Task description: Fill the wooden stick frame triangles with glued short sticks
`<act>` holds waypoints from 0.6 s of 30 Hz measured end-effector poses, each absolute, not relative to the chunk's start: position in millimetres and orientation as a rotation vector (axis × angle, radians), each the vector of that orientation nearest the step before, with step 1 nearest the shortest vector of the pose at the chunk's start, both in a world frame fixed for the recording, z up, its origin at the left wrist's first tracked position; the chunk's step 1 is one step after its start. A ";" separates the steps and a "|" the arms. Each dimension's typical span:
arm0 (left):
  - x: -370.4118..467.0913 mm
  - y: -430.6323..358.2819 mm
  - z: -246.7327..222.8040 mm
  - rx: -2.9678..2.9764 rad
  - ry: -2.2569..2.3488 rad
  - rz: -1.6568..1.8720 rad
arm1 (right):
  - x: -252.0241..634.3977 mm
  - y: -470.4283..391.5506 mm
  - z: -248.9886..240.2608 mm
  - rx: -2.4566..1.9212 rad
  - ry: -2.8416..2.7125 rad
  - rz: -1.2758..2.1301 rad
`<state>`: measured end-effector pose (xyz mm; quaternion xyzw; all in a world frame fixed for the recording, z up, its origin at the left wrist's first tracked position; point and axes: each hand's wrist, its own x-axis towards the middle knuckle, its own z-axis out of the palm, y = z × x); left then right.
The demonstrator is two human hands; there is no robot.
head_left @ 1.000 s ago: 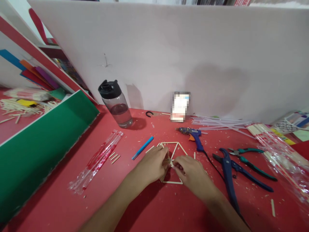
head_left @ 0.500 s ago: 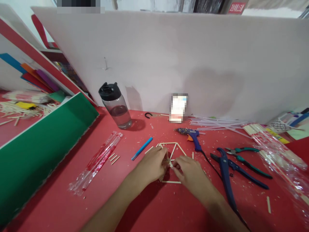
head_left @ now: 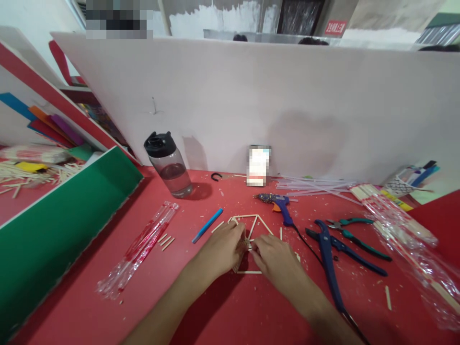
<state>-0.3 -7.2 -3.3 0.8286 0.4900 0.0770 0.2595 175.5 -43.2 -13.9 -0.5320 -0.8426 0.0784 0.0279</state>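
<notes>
While the stick frame (head_left: 253,227) is laid on the red table (head_left: 215,314) between both hands, its centre joint is largely covered by fingers. The frame is gripped at its near-left part by the left hand (head_left: 225,245), fingers curled over the ribbed sticks. The right hand (head_left: 272,256) is half closed, its thumb and fingertips drawn together at the joint — whether a stick end is pinched there cannot be told. For a clean joint, the left grip is best kept firm and unmoving, and pressure from the right fingertips should be light and square, lest the thin sticks be skewed. The outer corners should not be leaned on. Just beyond, the glue gun (head_left: 283,203) is lying with its nozzle pointed leftward — best kept clear of the knuckles. Farther right, the cutter (head_left: 326,261) and green-handled pliers (head_left: 366,245) are left untouched.
</notes>
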 end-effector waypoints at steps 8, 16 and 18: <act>-2.9 -8.4 1.3 2.299 1.326 0.203 | 177.9 -40.0 -15.4 -1.564 -2.731 0.092; 0.7 -6.5 14.5 2.272 1.268 0.200 | 185.1 -43.1 5.5 -1.544 -2.761 -0.038; 2.3 -7.1 20.4 2.290 1.279 0.180 | 185.1 -44.1 8.5 -1.507 -2.769 -0.068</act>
